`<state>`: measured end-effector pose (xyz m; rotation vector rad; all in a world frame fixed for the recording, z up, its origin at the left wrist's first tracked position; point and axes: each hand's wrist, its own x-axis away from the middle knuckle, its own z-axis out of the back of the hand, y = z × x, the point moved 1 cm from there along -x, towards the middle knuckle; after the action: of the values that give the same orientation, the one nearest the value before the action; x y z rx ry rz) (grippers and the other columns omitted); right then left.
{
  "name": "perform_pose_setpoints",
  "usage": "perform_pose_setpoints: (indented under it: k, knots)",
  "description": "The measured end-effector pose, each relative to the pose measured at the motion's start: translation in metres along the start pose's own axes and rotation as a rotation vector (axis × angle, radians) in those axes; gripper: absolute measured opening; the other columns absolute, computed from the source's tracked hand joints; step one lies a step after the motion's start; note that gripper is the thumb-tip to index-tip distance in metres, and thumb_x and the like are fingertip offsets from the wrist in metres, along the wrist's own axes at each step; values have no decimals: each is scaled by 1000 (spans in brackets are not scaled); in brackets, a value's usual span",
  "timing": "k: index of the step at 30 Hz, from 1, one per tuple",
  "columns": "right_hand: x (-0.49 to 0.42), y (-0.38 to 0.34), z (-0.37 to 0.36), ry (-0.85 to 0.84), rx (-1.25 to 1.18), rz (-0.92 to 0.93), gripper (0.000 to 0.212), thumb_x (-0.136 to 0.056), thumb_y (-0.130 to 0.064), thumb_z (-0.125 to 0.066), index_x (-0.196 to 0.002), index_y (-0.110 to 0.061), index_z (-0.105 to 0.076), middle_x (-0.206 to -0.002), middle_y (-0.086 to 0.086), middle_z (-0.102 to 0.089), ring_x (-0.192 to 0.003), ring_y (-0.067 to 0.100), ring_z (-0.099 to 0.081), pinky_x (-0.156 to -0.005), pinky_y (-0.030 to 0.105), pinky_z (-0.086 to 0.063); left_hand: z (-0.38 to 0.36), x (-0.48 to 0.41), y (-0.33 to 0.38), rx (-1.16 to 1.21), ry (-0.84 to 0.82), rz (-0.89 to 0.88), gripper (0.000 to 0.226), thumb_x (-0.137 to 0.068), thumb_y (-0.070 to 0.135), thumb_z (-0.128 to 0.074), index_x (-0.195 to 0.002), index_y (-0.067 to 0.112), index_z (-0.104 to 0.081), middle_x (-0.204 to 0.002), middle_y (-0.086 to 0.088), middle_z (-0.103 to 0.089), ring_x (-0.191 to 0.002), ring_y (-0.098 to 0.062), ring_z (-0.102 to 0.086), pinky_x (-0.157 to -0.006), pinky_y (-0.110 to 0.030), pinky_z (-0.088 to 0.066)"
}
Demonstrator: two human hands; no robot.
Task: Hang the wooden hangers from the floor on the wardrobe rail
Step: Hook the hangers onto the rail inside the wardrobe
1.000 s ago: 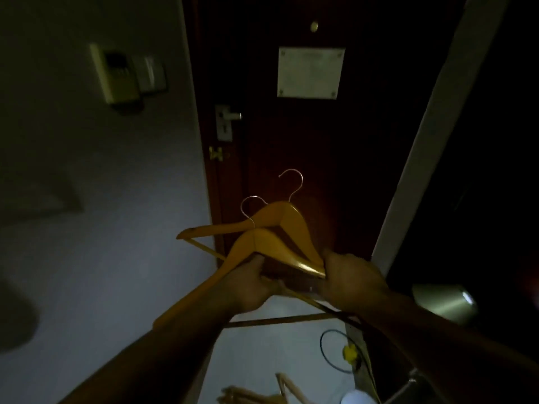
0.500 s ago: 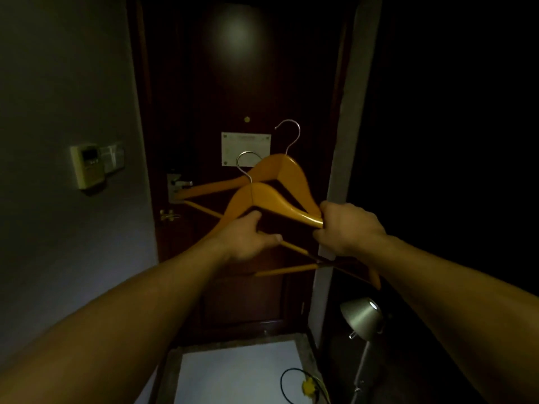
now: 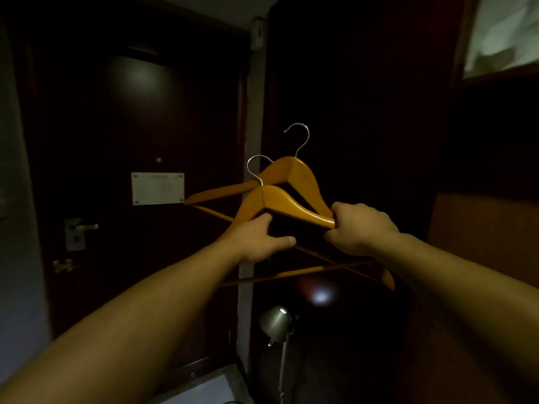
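I hold two orange wooden hangers with silver hooks at chest height in front of me. The nearer hanger (image 3: 280,202) overlaps the farther hanger (image 3: 294,172), both hooks pointing up. My left hand (image 3: 256,242) grips the left arm of the nearer hanger from below. My right hand (image 3: 360,228) is closed over the right arms of both hangers, where they meet. Their crossbars (image 3: 291,275) run below my hands. To the right lies the dark wardrobe opening (image 3: 364,126); no rail can be made out in the darkness.
A dark wooden door (image 3: 140,135) with a white notice (image 3: 157,188) and a metal handle (image 3: 77,233) stands at left. A pale wall strip (image 3: 250,112) divides door and wardrobe. A grey floor lamp (image 3: 275,322) stands below the hangers. A wooden panel (image 3: 484,228) is at right.
My view has swung up and to the right, from the door toward the dark wardrobe. Both hands have lifted the two hangers higher, keeping the same grip.
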<state>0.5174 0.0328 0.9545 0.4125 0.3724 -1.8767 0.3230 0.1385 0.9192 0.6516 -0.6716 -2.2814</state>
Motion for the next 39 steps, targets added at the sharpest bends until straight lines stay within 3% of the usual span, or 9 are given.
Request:
perform_pose_setpoints:
  k: [2, 5, 12, 20, 24, 26, 30, 34, 39]
  knots:
    - [15, 30, 17, -1, 16, -33, 14, -83, -42, -63, -85, -35, -50, -75, -6, -61, -64, 14, -61, -55, 31, -48, -15, -3, 30, 29, -30, -31, 80, -78, 68, -63, -143, 27, -42, -143, 1, -51, -119, -14, -54, -90, -30, -46]
    - [41, 73, 40, -26, 11, -89, 12, -82, -41, -61, -84, -34, -53, -76, -5, -63, -65, 16, -63, -60, 35, -55, -40, -6, 76, 53, -61, -67, 89, -75, 77, -56, -146, 25, -40, -148, -2, -47, -130, -22, -49, -105, -43, -43]
    - [109, 171, 97, -46, 31, -267, 48, -77, -74, -59, -89, -28, -58, -79, -2, -63, -67, 16, -64, -58, 33, -53, -111, -7, 189, 78, -115, -192, 78, -83, 72, -51, -143, 22, -45, -145, -4, -50, -127, -24, -50, -99, -39, -41]
    - [192, 254, 149, 26, 67, -354, 94, -47, -105, -12, -84, -30, -54, -75, -3, -60, -65, 15, -59, -52, 30, -42, -178, 6, 292, 97, -193, -258, 89, -82, 79, -41, -148, 18, -40, -149, -6, -47, -131, -26, -47, -108, -46, -39]
    - [228, 293, 162, 55, -12, -468, 78, -78, -89, -6, -85, -30, -56, -82, -3, -65, -74, 15, -62, -66, 35, -53, -210, 15, 339, 354, -258, -248, 83, -83, 78, -40, -136, 15, -54, -135, -8, -58, -118, -26, -57, -104, -47, -43]
    - [244, 310, 167, 43, -29, -519, 64, -90, -78, -15, -87, -30, -57, -86, 0, -66, -77, 16, -63, -66, 33, -51, -227, 20, 363, 587, -308, -170, 74, -86, 74, -41, -128, 16, -59, -125, -7, -64, -101, -24, -63, -88, -39, -48]
    - [270, 335, 171, 18, -89, -592, 49, -98, -65, -25, -90, -28, -56, -96, 5, -68, -85, 21, -66, -70, 34, -52, -265, 30, 399, 1002, -413, 89, 51, -82, 59, -67, -107, 14, -68, -104, -9, -71, -86, -24, -68, -63, -30, -51]
    - [281, 355, 170, 28, -135, -663, 44, -100, -61, -29, -89, -27, -55, -95, 4, -69, -77, 17, -61, -63, 29, -46, -294, 25, 419, 1116, -486, 173, 41, -78, 43, -79, -93, 6, -67, -88, -15, -71, -69, -23, -70, -52, -28, -56]
    - [277, 377, 160, 1, -305, -730, 32, -103, -48, -38, -94, -23, -55, -96, 8, -68, -90, 26, -68, -80, 41, -55, -318, 8, 427, 1205, -502, 191, 33, -80, 22, -80, -101, -1, -68, -100, -18, -72, -89, -29, -72, -50, -25, -57]
